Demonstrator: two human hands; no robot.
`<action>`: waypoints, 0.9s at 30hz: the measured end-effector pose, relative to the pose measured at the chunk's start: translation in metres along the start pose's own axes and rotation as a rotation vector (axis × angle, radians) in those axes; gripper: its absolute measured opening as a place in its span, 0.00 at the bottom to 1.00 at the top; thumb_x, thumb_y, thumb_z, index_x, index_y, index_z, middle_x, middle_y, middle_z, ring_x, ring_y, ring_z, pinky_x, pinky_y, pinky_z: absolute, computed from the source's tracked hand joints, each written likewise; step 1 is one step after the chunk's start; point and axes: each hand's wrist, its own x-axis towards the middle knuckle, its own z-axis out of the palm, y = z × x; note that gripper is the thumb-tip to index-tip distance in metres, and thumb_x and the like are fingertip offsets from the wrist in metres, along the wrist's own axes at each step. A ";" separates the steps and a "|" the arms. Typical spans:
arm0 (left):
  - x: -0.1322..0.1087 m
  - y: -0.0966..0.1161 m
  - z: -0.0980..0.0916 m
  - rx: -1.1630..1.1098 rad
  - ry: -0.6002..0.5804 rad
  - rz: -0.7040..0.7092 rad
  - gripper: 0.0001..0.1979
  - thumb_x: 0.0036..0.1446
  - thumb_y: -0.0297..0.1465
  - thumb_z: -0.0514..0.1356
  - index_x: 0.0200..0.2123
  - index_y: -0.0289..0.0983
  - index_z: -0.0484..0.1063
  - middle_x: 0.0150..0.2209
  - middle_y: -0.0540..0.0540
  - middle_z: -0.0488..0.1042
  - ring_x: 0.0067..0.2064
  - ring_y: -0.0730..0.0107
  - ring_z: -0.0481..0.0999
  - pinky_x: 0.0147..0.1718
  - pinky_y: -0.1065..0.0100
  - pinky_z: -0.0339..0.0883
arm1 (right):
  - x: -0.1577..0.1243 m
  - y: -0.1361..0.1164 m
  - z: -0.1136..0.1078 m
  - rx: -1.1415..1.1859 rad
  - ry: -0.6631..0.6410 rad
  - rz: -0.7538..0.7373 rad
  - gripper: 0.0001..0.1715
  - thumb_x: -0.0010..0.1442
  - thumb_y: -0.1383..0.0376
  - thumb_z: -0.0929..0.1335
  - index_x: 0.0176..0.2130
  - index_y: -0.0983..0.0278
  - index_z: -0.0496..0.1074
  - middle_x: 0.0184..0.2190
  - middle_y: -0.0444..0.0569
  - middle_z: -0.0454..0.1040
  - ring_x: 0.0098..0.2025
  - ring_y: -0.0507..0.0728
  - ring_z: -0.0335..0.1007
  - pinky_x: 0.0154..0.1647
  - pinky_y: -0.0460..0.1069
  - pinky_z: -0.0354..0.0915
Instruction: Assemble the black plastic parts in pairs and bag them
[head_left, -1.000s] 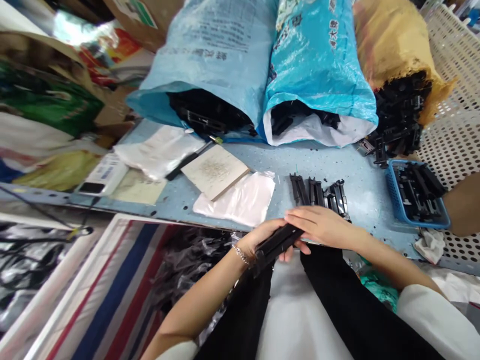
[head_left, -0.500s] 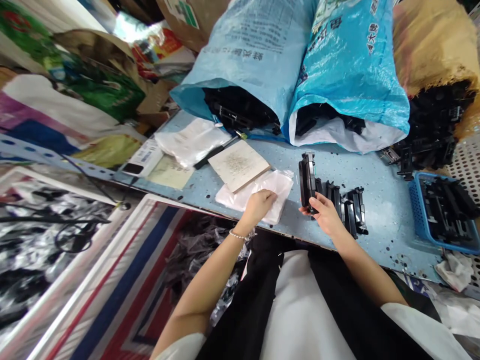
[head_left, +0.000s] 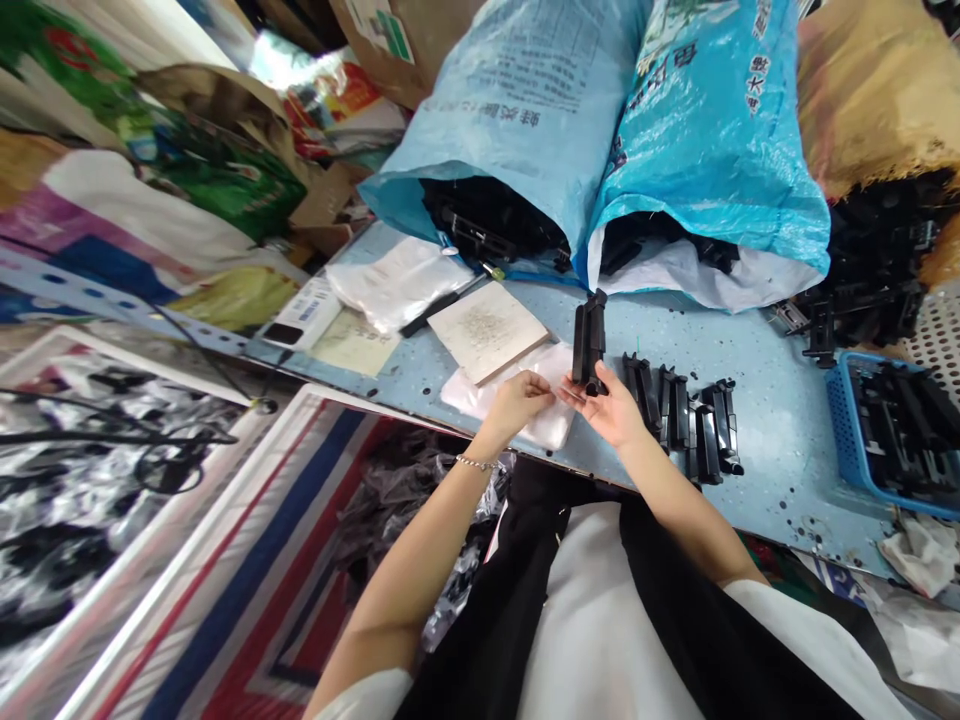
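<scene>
Upright in my right hand [head_left: 611, 408] is a long black plastic part [head_left: 589, 335], gripped near its lower end. My left hand [head_left: 519, 405] has its fingers pinched at the edge of a thin clear plastic bag, over the stack of clear plastic bags [head_left: 551, 428]; the bag's outline is hard to make out. The fingertips of both hands nearly meet. A square board [head_left: 487, 330] lies partly on the stack. To the right of my right hand, several similar black parts [head_left: 679, 410] lie side by side on the blue table [head_left: 780, 420].
Behind stand a pale blue sack [head_left: 517, 110] and a bright blue sack [head_left: 705, 150], open toward me with black parts inside. A blue basket [head_left: 847, 430] of black parts is at the right. More clear bags [head_left: 397, 280] and a white box [head_left: 304, 315] lie left.
My right hand has moved left with the black part, away from the row and close to my left hand. My left hand has shifted slightly, its fingers now pointing toward the right hand.
</scene>
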 end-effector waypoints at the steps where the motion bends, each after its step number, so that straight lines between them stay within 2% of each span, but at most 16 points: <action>1: 0.000 -0.002 0.001 -0.040 0.007 -0.013 0.12 0.42 0.35 0.68 0.28 0.40 0.69 0.23 0.53 0.72 0.25 0.70 0.69 0.26 0.69 0.59 | 0.000 0.001 0.000 0.005 -0.002 -0.007 0.24 0.50 0.51 0.79 0.39 0.63 0.74 0.35 0.49 0.81 0.44 0.61 0.80 0.55 0.59 0.76; 4: 0.001 -0.007 0.005 -0.114 -0.018 -0.032 0.14 0.42 0.34 0.68 0.28 0.40 0.65 0.20 0.55 0.69 0.22 0.72 0.67 0.24 0.71 0.55 | -0.002 0.001 -0.001 -0.004 -0.031 -0.013 0.25 0.51 0.49 0.78 0.40 0.62 0.74 0.37 0.48 0.81 0.49 0.61 0.78 0.57 0.61 0.75; 7: -0.002 -0.006 0.005 -0.091 0.012 -0.014 0.14 0.42 0.32 0.68 0.27 0.40 0.64 0.21 0.55 0.69 0.23 0.72 0.68 0.25 0.70 0.57 | -0.002 0.003 -0.004 -0.026 -0.014 -0.017 0.24 0.51 0.50 0.78 0.41 0.61 0.74 0.37 0.47 0.81 0.49 0.60 0.78 0.53 0.59 0.76; 11: -0.014 0.004 -0.002 0.026 0.114 0.115 0.10 0.49 0.32 0.66 0.29 0.40 0.66 0.27 0.51 0.75 0.29 0.69 0.73 0.31 0.69 0.64 | -0.004 0.004 -0.008 -0.067 0.065 -0.078 0.24 0.48 0.51 0.80 0.38 0.61 0.75 0.35 0.46 0.81 0.43 0.60 0.80 0.45 0.55 0.79; 15: -0.027 0.016 -0.005 0.185 0.110 0.246 0.04 0.55 0.28 0.62 0.32 0.39 0.68 0.31 0.50 0.76 0.32 0.69 0.75 0.34 0.68 0.68 | -0.007 0.006 -0.003 -0.080 -0.002 -0.115 0.24 0.49 0.50 0.79 0.39 0.61 0.77 0.36 0.46 0.82 0.44 0.59 0.80 0.47 0.55 0.77; 16: -0.029 0.019 -0.005 0.237 0.099 0.307 0.03 0.56 0.25 0.59 0.32 0.39 0.69 0.32 0.49 0.76 0.33 0.68 0.75 0.34 0.67 0.69 | -0.006 0.008 -0.001 -0.092 -0.007 -0.123 0.24 0.49 0.50 0.80 0.38 0.62 0.77 0.36 0.46 0.82 0.43 0.59 0.80 0.46 0.54 0.77; 19: -0.035 0.029 -0.009 0.552 0.078 0.544 0.11 0.58 0.20 0.53 0.33 0.37 0.74 0.40 0.41 0.77 0.43 0.61 0.77 0.44 0.59 0.73 | -0.001 0.013 0.000 -0.144 0.059 -0.139 0.24 0.45 0.51 0.81 0.35 0.63 0.78 0.33 0.46 0.82 0.38 0.56 0.79 0.38 0.48 0.76; 22: -0.035 0.035 -0.018 0.926 0.063 0.601 0.16 0.57 0.17 0.51 0.33 0.34 0.78 0.47 0.33 0.77 0.49 0.50 0.76 0.50 0.48 0.72 | -0.011 0.011 -0.007 -0.146 0.087 -0.156 0.23 0.45 0.51 0.81 0.35 0.64 0.79 0.32 0.46 0.82 0.35 0.54 0.78 0.38 0.47 0.75; 24: -0.029 0.033 -0.025 0.966 0.035 0.576 0.18 0.56 0.16 0.51 0.41 0.33 0.79 0.51 0.33 0.77 0.52 0.49 0.76 0.53 0.47 0.73 | -0.029 0.006 -0.017 -0.136 0.032 -0.098 0.22 0.48 0.52 0.80 0.37 0.64 0.79 0.33 0.47 0.81 0.33 0.54 0.77 0.35 0.48 0.75; 27: -0.017 0.024 -0.029 0.774 0.001 0.533 0.26 0.54 0.17 0.53 0.54 0.33 0.75 0.57 0.36 0.75 0.52 0.57 0.78 0.54 0.54 0.75 | -0.062 0.000 -0.033 -0.053 -0.096 0.196 0.25 0.53 0.52 0.77 0.42 0.68 0.78 0.33 0.51 0.81 0.29 0.52 0.73 0.26 0.45 0.70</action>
